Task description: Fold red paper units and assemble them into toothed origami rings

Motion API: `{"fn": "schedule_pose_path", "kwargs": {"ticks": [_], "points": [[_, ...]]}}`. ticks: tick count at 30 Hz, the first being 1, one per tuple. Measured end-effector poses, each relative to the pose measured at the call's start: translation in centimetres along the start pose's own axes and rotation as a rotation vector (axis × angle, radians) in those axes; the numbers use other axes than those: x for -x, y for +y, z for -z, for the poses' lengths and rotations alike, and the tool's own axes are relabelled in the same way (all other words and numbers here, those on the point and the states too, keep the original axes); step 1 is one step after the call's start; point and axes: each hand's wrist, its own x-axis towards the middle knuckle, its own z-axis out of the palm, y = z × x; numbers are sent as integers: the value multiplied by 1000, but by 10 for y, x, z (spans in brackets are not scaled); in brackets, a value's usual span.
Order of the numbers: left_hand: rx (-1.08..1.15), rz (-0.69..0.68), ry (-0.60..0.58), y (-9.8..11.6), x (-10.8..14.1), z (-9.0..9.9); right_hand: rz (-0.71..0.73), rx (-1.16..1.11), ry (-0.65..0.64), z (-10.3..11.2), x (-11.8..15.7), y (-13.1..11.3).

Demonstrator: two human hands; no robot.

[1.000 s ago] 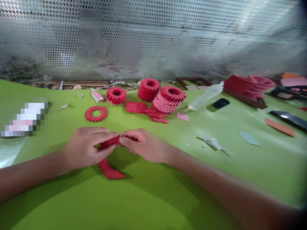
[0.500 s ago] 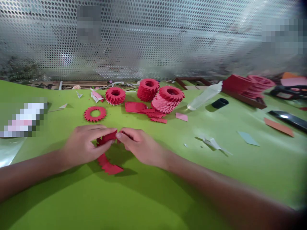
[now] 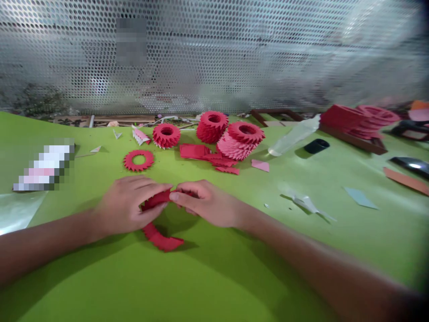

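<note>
Left hand [image 3: 124, 203] and right hand [image 3: 209, 203] meet above the green worktop [image 3: 208, 281], their fingertips close together. The left hand holds a curved red paper strip [image 3: 163, 241] with a toothed edge, its fingers above the upper part and its thumb below. The strip's other end bends out beneath that hand toward the right, near the worktop. The right hand is pinched narrow, its thumb at the strip's upper end; red paper [image 3: 189, 194] shows between its fingers, but whether that belongs to the strip or is a separate piece, I cannot tell.

Just beyond the left hand a red toothed ring [image 3: 149, 160] lies flat. Farther back stand a short red stack [image 3: 166, 141], a taller red stack [image 3: 211, 134] and a leaning pink stack [image 3: 235, 146] with a red top. Folded red pieces [image 3: 193, 151] lie in front of them, near a pink slip [image 3: 260, 165]. To the right are a translucent tube [image 3: 292, 137], a black cylinder [image 3: 317, 146] and a brown tray [image 3: 363, 140] bearing red and pink paper.
</note>
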Motion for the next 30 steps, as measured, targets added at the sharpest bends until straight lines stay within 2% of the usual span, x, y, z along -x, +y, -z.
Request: {"fn": "schedule_pose_path", "kwargs": {"ticks": [6, 10, 15, 20, 25, 30], "points": [[-33, 11, 53, -1, 0, -1, 19, -67, -19, 4, -2, 4], [-29, -20, 94, 0, 1, -1, 30, -82, -31, -1, -1, 3], [-9, 6, 131, 0, 0, 1, 38, -122, -6, -9, 3, 2], [-54, 5, 106, 1, -1, 3, -9, -69, 33, -10, 4, -1], [-85, -101, 67, 2, -2, 3, 27, -24, 28, -9, 4, -1], [-75, -79, 123, 2, -2, 3, 13, -9, 21, -8, 4, -1]]}}
